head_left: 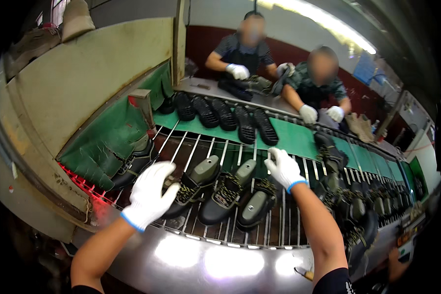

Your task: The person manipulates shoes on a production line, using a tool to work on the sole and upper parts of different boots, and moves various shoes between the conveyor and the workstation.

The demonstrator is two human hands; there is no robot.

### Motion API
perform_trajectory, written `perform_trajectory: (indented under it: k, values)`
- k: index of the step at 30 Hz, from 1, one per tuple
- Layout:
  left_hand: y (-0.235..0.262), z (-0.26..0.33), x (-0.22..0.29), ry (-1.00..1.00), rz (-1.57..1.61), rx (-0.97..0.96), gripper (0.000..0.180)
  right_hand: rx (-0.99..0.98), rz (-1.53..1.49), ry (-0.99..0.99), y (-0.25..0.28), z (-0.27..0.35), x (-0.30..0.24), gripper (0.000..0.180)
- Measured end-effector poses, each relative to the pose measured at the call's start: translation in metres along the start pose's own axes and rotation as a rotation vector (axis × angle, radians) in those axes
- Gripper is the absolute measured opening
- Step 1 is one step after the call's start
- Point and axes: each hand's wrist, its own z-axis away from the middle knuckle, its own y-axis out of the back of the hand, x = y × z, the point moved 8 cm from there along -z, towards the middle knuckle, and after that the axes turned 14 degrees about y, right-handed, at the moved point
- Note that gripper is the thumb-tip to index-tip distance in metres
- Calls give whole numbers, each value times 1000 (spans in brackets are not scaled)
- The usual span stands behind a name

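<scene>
My left hand, in a white knit glove with a blue cuff, is open beside a black shoe at the left of a small group. My right hand, gloved the same way, hovers open at the far right of this group, its fingers apart and slightly bent. Between my hands lie a second black shoe with yellow-flecked laces and a third shoe. Each has a grey-green last in it. They rest on a rack of metal rods. Neither hand visibly holds anything.
Black soles line a green belt behind the rack. A green flap hangs over another shoe at left, near red-lit rods. Several shoes crowd the right. A metal ledge runs in front. Two gloved co-workers handle shoe parts opposite.
</scene>
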Motion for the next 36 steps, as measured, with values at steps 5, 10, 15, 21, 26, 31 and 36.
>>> perform_trajectory:
  k: [5, 10, 15, 21, 26, 31, 36]
  values:
    - [-84, -105, -62, 141, -162, -206, 53, -186, 85, 80, -99, -111, 5, 74]
    - [-169, -168, -91, 189, -288, -447, 55, -93, 114, 126, -137, -164, 39, 89]
    - [-251, -227, -90, 44, -238, -417, 55, -247, 144, 256, -149, -181, 59, 51]
    - [-334, -275, -43, -150, -240, -375, 58, 255, -192, -62, -36, -147, 63, 54]
    - [-386, -280, -47, -242, -330, -406, 26, 843, -745, -206, 103, -1, -7, 38]
    - [-316, -293, -37, 44, 94, -113, 25, 527, -631, -599, 164, 104, -62, 13]
    - [-195, -289, -34, 677, 869, -132, 18, 175, -111, -503, 203, 129, -99, 13]
